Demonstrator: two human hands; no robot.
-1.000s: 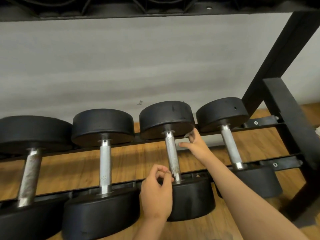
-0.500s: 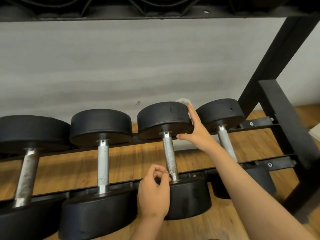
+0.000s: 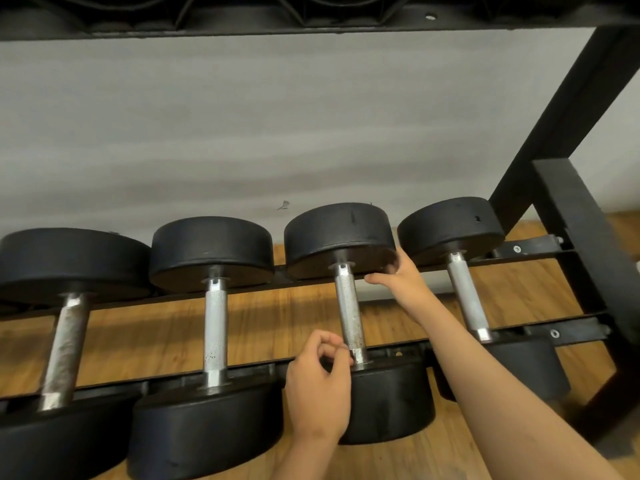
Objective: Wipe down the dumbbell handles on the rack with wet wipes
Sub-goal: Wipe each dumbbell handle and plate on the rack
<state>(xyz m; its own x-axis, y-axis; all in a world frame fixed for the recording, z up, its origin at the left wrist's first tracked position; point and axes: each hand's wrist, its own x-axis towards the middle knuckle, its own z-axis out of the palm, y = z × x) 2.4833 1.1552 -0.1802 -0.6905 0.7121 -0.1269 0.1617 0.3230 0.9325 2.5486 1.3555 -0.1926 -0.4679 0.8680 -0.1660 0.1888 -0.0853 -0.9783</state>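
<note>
Several black dumbbells with steel handles lie across the rack rails (image 3: 540, 332). The third dumbbell (image 3: 341, 237) from the left has a knurled, rust-speckled handle (image 3: 349, 306). My right hand (image 3: 398, 277) grips the lower right edge of its far head, thumb underneath. Low down, my left hand (image 3: 318, 382) sits in front of the near head (image 3: 391, 407), its curled fingers pinching at the handle's near end by the collar. No wet wipe shows in either hand.
A second dumbbell (image 3: 214, 313) lies left of my left hand and a fourth (image 3: 465, 292) right of my right arm. The leftmost handle (image 3: 65, 344) is rusty. A black frame post (image 3: 581, 237) stands at right, an upper shelf (image 3: 311, 15) overhead, and a wooden floor below.
My right hand slid down the far head's right side to its lower edge. The white wipe seen at its fingertips is out of sight. My left hand stays by the collar.
</note>
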